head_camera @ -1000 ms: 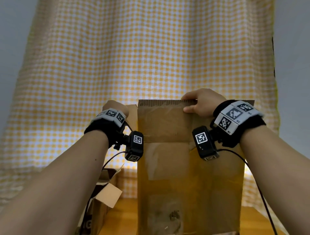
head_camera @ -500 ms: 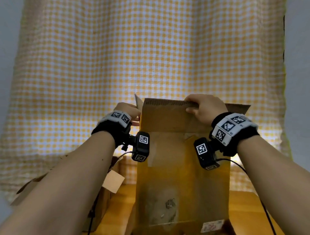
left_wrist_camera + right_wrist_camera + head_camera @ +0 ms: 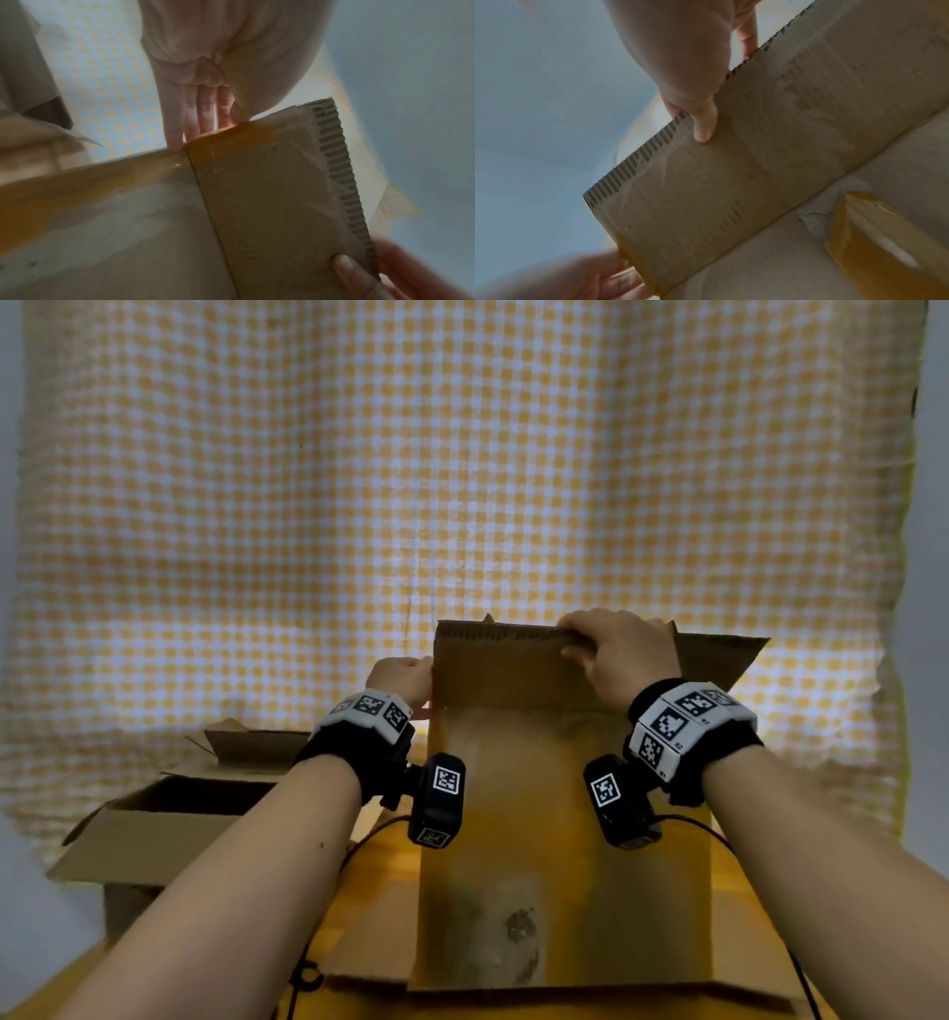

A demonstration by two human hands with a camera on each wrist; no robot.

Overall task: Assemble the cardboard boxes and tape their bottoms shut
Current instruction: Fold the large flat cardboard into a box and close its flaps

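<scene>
A tall brown cardboard box (image 3: 565, 839) stands upright on the table in front of me, with old yellowish tape (image 3: 231, 142) on its near face. My right hand (image 3: 616, 649) grips the near top flap (image 3: 513, 665). Its thumb (image 3: 703, 125) lies on the near side and its fingers go over the corrugated edge. My left hand (image 3: 403, 680) is at the box's left edge by the flap crease. Its fingers (image 3: 195, 113) are straight and their tips touch that edge. A far flap (image 3: 719, 654) sticks out behind the right hand.
An open cardboard box (image 3: 154, 819) stands at the left, with another (image 3: 257, 747) behind it. A yellow checked cloth (image 3: 462, 480) hangs across the back. The wooden table (image 3: 380, 891) shows between the boxes. A bottom flap (image 3: 565, 994) lies flat toward me.
The box top has sunk lower in the view. My left hand has closed in on the box's left edge. The far flap now shows at the right. My right hand keeps its hold.
</scene>
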